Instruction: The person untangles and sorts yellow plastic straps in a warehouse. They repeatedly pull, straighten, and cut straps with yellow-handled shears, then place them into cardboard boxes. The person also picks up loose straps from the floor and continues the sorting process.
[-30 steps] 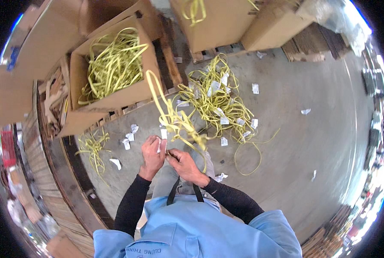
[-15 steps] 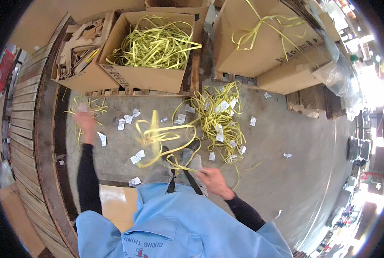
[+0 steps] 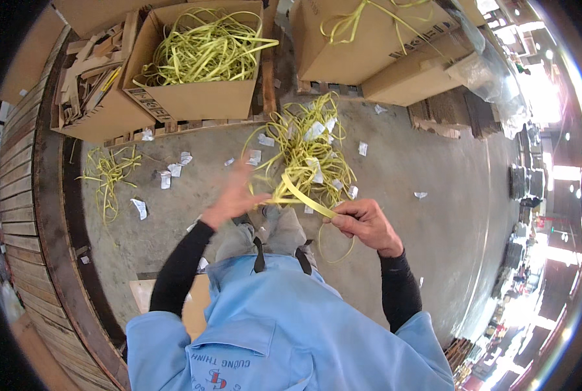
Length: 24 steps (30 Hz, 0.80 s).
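My right hand (image 3: pixel 364 225) pinches the end of a flat yellow strap (image 3: pixel 304 199) between thumb and fingers. The strap runs left from there toward my left hand (image 3: pixel 233 197), whose fingers are spread and slightly blurred beside its loops. Whether those fingers touch the strap I cannot tell. Just beyond both hands, a tangled pile of yellow straps (image 3: pixel 340 171) lies on the concrete floor, with white paper scraps (image 3: pixel 314 131) caught in it.
Ahead stands a cardboard box (image 3: pixel 193 111) full of yellow straps, beside a box of cardboard strips (image 3: pixel 99 120). Large cartons (image 3: pixel 349 58) stand ahead right. A smaller strap heap (image 3: pixel 110 176) and paper scraps (image 3: pixel 139 208) lie left, near a slatted wooden platform (image 3: pixel 20 228).
My left hand came back from the far left to the straps before me, without the whitish thing it had. A white scrap now shows near the pallet. My right hand raised the strap.
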### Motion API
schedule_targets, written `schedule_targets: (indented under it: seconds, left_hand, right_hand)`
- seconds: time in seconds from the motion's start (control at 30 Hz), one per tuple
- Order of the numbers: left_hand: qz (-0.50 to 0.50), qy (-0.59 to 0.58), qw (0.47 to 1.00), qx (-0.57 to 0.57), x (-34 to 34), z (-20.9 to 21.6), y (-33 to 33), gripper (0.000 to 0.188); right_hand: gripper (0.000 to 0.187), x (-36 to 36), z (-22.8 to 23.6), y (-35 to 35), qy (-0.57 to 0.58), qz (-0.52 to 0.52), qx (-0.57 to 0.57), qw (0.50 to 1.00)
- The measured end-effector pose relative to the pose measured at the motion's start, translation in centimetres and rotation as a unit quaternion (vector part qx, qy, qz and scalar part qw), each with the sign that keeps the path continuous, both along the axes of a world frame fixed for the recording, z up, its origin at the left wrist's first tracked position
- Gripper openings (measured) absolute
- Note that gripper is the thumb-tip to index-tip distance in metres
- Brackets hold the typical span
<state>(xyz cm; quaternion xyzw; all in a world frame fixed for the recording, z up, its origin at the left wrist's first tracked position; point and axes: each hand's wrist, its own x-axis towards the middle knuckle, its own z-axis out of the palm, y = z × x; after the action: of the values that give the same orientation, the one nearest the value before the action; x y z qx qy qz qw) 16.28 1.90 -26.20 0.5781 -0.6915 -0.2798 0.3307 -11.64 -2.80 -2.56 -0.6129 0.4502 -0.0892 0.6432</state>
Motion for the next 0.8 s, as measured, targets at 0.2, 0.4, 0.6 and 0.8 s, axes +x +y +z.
schedule_targets:
  seconds: [0.2,0.4,0.6,0.8]
  left_hand:
    - [-0.006,0.186,0.982,0.039,-5.0,2.5,-5.8,0.039]
    - [0.281,-0.018,0.959,-0.039,17.9,-1.3,-5.1,0.026]
    - [0.480,-0.164,0.859,0.067,33.1,-1.2,3.1,0.040]
    - [0.495,-0.257,0.825,0.091,35.3,2.0,6.0,0.058]
  right_hand:
    - [0.019,-4.8,7.8,-2.6,0.064,0.078,-0.190,0.977]
    - [0.021,-22.7,13.0,-7.4,0.255,-0.168,-0.414,0.857]
    - [0.026,-47.9,16.9,-7.5,0.521,-0.297,-0.572,0.559]
    - [0.049,-61.5,19.0,-5.8,0.609,-0.371,-0.504,0.487]
